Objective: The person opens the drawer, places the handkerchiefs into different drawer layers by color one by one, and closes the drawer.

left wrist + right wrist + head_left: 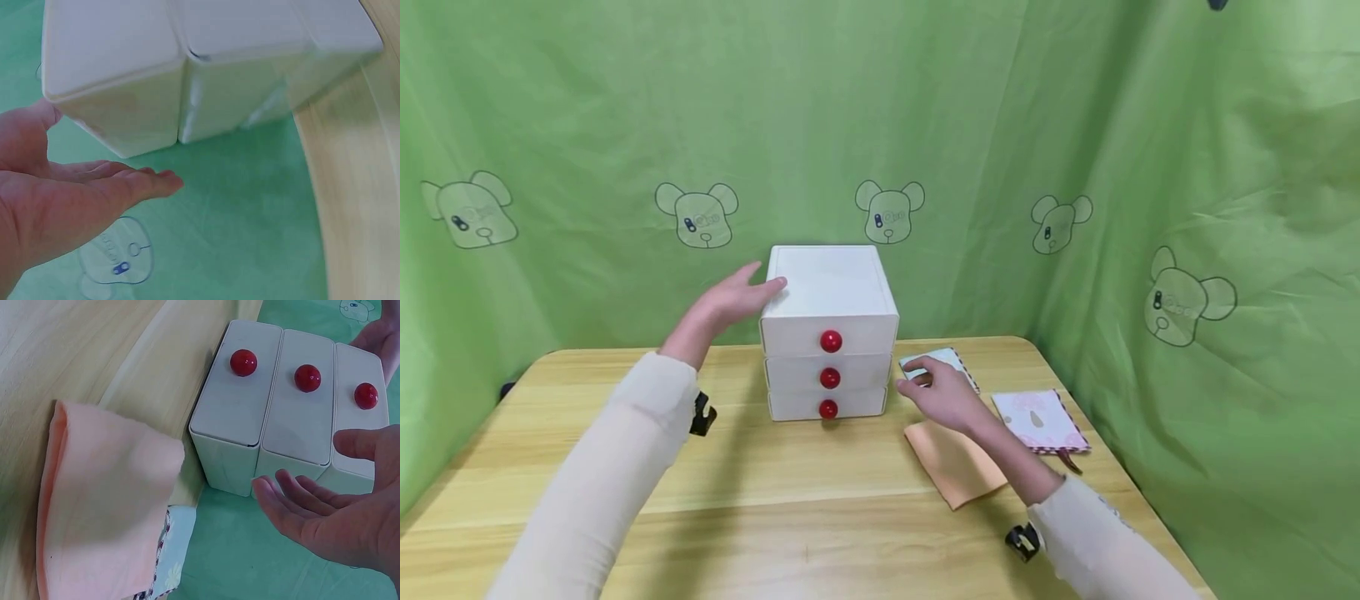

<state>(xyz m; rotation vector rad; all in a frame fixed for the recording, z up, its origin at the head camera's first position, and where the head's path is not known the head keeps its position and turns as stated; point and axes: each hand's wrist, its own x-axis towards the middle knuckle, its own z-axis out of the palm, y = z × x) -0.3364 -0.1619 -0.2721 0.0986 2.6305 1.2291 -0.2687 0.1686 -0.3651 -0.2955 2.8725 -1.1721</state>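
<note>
Reaching out with both arms, I have my left hand [730,302] up at the top left edge of the white drawer box [829,317], fingers straight and spread a little, the fingertips touching or almost touching its lid corner; from the wrist view I cannot tell whether they truly make contact. That hand holds nothing. The box stands near the back middle of the wooden worktop [805,517], its three drawers stacked and each one closed, with a red knob [831,341] at the front of each. My right hand [942,395] hovers low just to the right of the box, palm loose and fingers relaxed and open, gripping nothing. Beneath and around it lie folded cloths: a pale patterned cloth [936,363] just beyond the fingertips, a peach cloth [957,463] under the wrist, and a pink flowered cloth [1039,419] further right, near the worktop's edge. Green fabric with cartoon bear prints [889,210] hangs behind and to both sides.
</note>
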